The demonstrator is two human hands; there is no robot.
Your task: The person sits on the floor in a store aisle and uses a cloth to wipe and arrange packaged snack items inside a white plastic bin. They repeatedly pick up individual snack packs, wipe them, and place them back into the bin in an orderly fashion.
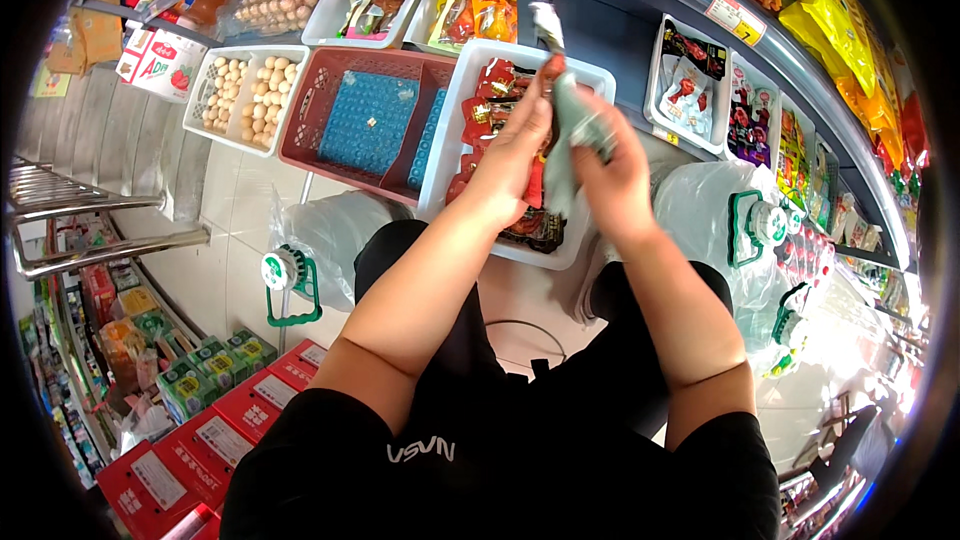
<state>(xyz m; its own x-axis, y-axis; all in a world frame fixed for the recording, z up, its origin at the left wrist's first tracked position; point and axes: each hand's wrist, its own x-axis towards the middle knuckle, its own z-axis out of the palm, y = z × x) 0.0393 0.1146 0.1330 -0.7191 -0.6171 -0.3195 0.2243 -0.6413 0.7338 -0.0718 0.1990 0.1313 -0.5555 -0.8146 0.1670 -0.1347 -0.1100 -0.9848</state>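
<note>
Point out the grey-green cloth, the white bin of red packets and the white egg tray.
Grey-green cloth [566,127]: head view, middle of the fabric.
White bin of red packets [453,130]: head view, left rim.
White egg tray [231,137]: head view, near rim.

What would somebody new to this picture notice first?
Probably the left hand and right hand at the centre, holding a blurred grey-green cloth-like thing above a white bin of red packets. Next, perhaps, the reddish-brown basket with its bright blue lining, just left of that bin, and the eggs farther left.
</note>
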